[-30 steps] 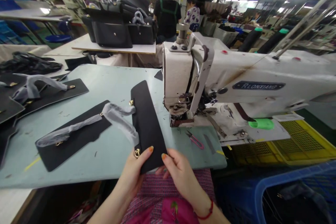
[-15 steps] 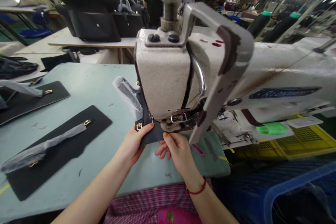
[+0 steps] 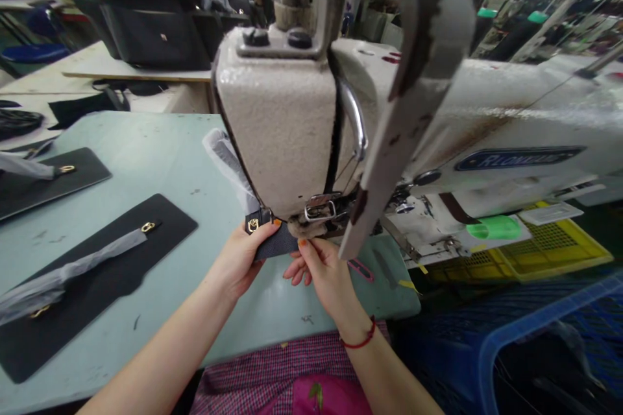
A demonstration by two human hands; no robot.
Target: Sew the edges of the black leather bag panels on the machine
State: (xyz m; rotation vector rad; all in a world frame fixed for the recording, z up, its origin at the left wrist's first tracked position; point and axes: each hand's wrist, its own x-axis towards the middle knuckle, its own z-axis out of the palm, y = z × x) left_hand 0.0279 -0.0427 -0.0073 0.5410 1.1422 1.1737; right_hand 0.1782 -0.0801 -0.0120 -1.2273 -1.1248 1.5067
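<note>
Black leather panel [image 3: 277, 248] lay at frame centre, its near end pinched from both sides and its far end hidden under the head of the sewing machine [image 3: 311, 117], apparently lined up for the needle. Left hand [image 3: 238, 259] gripped the panel's left edge, thumb beside a gold ring fitting [image 3: 253, 225]; right hand [image 3: 324, 269] nipped the right edge with fingertips, likely steadying it flat. Wrapped handle [image 3: 228, 165] trailed up-left behind the machine. A second black panel [image 3: 97, 272] rested lower left on the pale green table [image 3: 160, 142]. Pink snips [image 3: 361, 270] lay right of the hands; yellow tray [image 3: 555, 253] sat at right.
</note>
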